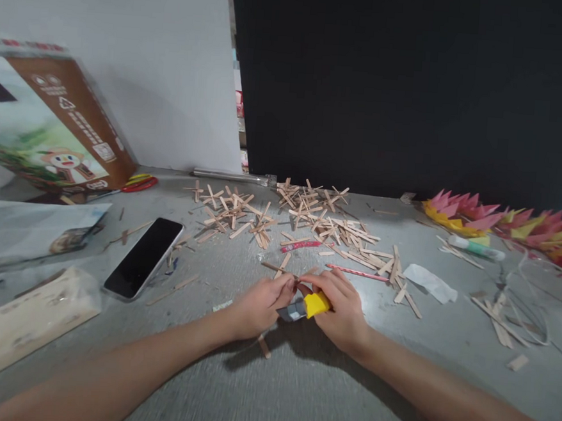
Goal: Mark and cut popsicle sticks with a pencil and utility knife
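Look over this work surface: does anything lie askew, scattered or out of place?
Yes. The brown carton at far left leans tilted. Wooden sticks lie strewn in loose crossed heaps, one stray stick by the left hand. The right hand holds a yellow cutter.

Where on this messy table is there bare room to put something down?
Bare table shows between the forearms, and between the phone and the left hand. Behind the hands, the stick pile crowds everything.

Grey table (297,391), scattered wooden sticks (328,230), black phone (143,258), brown box (51,124), paper flowers (458,213)
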Motion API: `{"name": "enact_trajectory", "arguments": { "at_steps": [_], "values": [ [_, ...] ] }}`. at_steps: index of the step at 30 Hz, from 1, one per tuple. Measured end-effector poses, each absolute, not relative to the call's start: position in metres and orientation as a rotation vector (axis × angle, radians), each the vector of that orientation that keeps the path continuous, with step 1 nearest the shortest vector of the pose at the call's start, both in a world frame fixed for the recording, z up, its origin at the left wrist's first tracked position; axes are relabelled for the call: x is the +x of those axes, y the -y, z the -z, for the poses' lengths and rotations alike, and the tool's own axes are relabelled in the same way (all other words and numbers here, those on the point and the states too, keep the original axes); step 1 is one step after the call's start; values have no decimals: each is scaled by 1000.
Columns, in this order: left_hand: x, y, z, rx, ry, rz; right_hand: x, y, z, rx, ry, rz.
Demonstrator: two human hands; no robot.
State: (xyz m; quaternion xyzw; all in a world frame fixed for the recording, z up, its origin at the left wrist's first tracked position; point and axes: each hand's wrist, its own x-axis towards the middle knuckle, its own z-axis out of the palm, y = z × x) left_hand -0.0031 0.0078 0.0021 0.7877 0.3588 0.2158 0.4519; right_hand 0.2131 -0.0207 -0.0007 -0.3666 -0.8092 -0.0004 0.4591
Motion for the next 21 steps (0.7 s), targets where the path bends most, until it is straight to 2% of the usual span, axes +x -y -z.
{"name": "enact_trajectory", "arguments": {
  "at_steps": [13,21],
  "values": [
    [-2,-7,-4,1962,-886,-531,212,19,0,-883,2006,-13],
    [-2,-3,-12,2069,-1052,-394,213,19,6,-968,1894,-327]
  ]
}}
